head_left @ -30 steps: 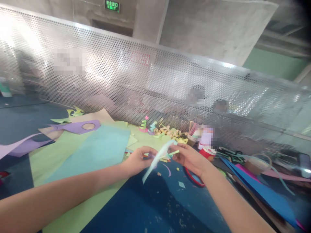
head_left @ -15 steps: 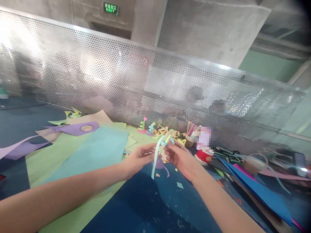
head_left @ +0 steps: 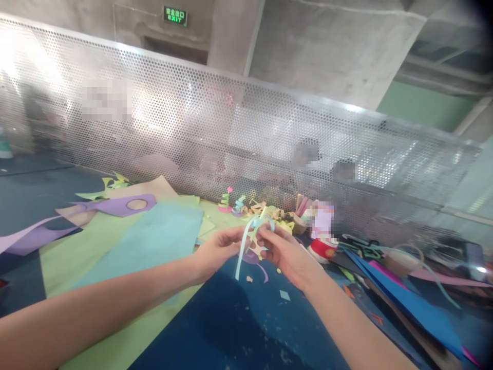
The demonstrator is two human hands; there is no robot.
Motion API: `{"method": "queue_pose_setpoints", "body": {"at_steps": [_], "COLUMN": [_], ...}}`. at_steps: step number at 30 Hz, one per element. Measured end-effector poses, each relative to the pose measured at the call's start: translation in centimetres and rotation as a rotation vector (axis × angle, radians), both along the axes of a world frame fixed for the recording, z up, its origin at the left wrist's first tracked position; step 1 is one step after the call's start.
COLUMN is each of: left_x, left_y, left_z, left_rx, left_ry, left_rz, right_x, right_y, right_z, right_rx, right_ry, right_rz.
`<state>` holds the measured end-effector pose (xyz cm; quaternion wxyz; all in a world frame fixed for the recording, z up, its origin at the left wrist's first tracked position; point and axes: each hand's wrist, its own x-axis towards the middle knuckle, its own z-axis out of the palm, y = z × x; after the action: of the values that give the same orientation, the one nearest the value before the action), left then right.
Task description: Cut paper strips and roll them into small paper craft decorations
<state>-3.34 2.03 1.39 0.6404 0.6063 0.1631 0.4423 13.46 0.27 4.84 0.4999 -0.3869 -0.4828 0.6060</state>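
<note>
My left hand (head_left: 221,249) pinches the left side of a looped light blue paper strip (head_left: 242,254), whose loose end hangs over the dark blue table. My right hand (head_left: 283,252) has its fingers closed on the same piece, close to my left fingertips. A pale yellow-green strip (head_left: 263,213) sticks up from the blue loop between the hands. Behind the fingers lies a purple paper piece (head_left: 251,258) with a curled tail. Small spiral paper trees (head_left: 225,203) stand beyond the hands.
Blue (head_left: 150,241) and green sheets (head_left: 111,339) cover the left of the table (head_left: 246,329). A red-and-white cup (head_left: 323,250), scissors and blue card (head_left: 416,303) lie right. A perforated metal screen (head_left: 192,123) runs behind.
The loop has turned a little between my fingers, and its hanging end has swung slightly left. The pale yellow-green strip now stands up higher. Both hands have barely moved.
</note>
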Motion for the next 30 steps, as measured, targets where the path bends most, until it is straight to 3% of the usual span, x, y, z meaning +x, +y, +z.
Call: {"method": "queue_pose_setpoints", "body": {"at_steps": [7,16,20,24,30], "left_x": [-0.1,0.0,0.0,-0.2,-0.3], "left_y": [0.5,0.5,0.4,0.4,0.1], "left_z": [-0.4,0.4,0.5,0.6,0.9], "left_rx": [-0.101,-0.298,-0.284,-0.315,-0.306], "left_ry": [-0.023,-0.158,-0.182,-0.164,-0.161], "left_rz": [0.023,-0.034,-0.096,-0.078,-0.088], "right_x": [0.5,1.3,1.1,1.0,1.3], "right_y": [0.5,0.6,0.1,0.1,0.4], "right_z": [0.0,1.8,2.0,1.8,1.7], "right_rx": [-0.006,0.002,0.009,0.001,0.068], "right_ry": [0.029,0.256,0.235,0.202,0.321], "right_rz": [-0.028,-0.134,-0.089,-0.139,-0.125]}}
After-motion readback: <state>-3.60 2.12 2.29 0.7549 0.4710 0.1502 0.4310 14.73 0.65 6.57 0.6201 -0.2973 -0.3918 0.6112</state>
